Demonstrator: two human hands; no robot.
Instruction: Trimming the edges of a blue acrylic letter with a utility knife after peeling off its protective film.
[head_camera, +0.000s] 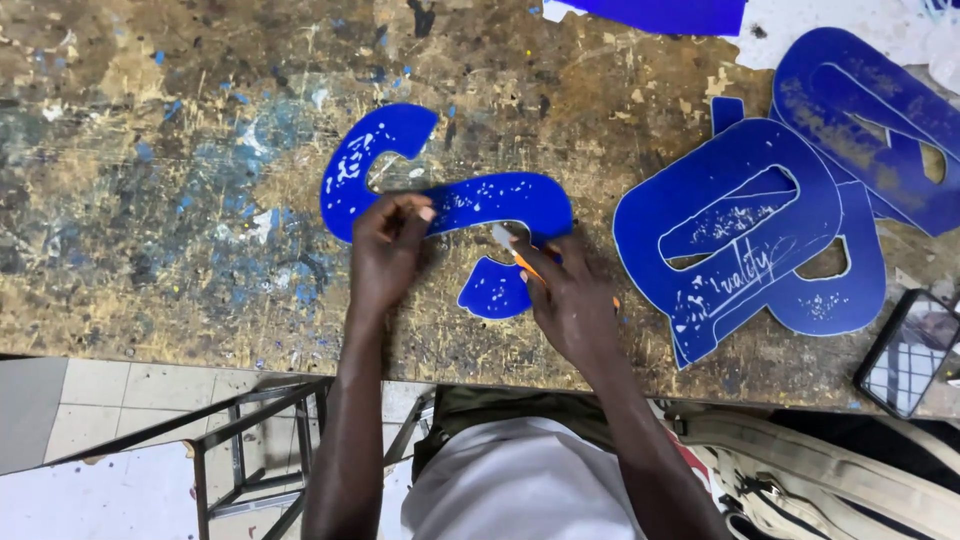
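At frame centre, we noted the left hand (388, 240) pinching the thin, stiff-looking blue letter (450, 200) at its middle bar; the right hand (570, 300) gripped an orange knife (515, 255).

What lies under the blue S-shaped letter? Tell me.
The blue letter lies flat on the scuffed, paint-stained workbench. Both hands cover its middle, hiding that part.

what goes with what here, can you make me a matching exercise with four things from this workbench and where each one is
Things:
1. S-shaped blue cutout
2. orange-handled knife
3. phone
4. stack of blue cutouts

Places:
a. at the table's right edge
b. in the right hand
c. under the left hand
d. right of both hands, piled up

Pairs: 1-c, 2-b, 3-a, 4-d
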